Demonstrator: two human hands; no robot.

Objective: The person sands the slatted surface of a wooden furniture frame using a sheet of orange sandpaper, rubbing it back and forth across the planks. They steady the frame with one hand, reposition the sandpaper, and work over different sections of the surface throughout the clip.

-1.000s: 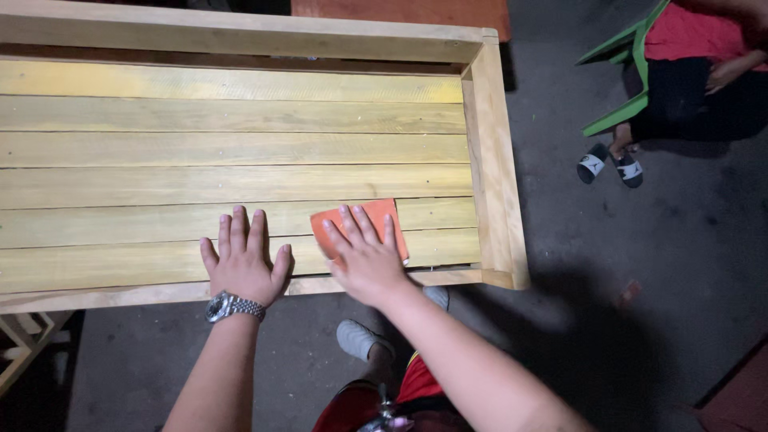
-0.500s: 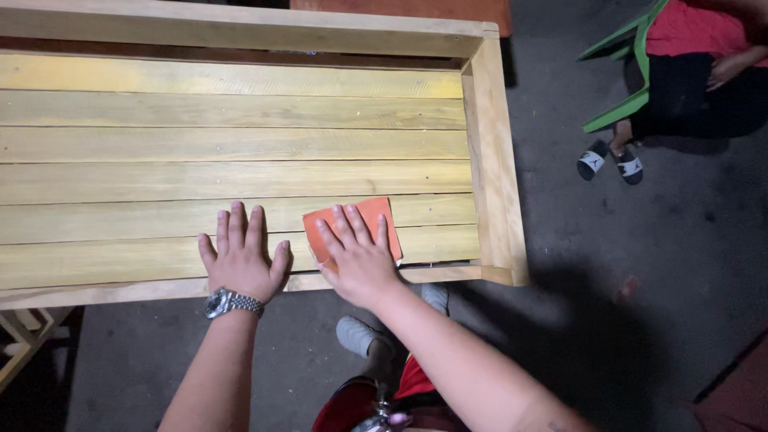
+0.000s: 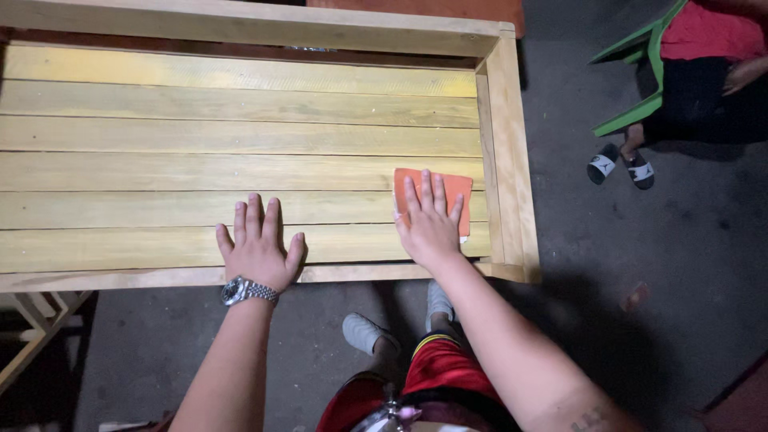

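My right hand [image 3: 430,222] lies flat, fingers spread, on an orange sheet of sandpaper [image 3: 448,186] and presses it onto the yellow wooden slats [image 3: 240,172] near the right end of a shallow wooden frame [image 3: 506,152]. My left hand [image 3: 258,246] rests palm down on the nearest slats, fingers apart, holding nothing. A metal wristwatch [image 3: 245,291] is on that wrist. Most of the sandpaper's lower part is hidden under my right hand.
The frame's raised rails run along the far side [image 3: 256,28] and the right side. Below its near edge my grey shoes [image 3: 364,332] stand on dark concrete floor. A seated person's feet in sandals [image 3: 620,166] and a green chair [image 3: 640,76] are at the upper right.
My right hand has slid the sandpaper to the right, toward the frame's right rail. My left hand has stayed in place on the near slats.
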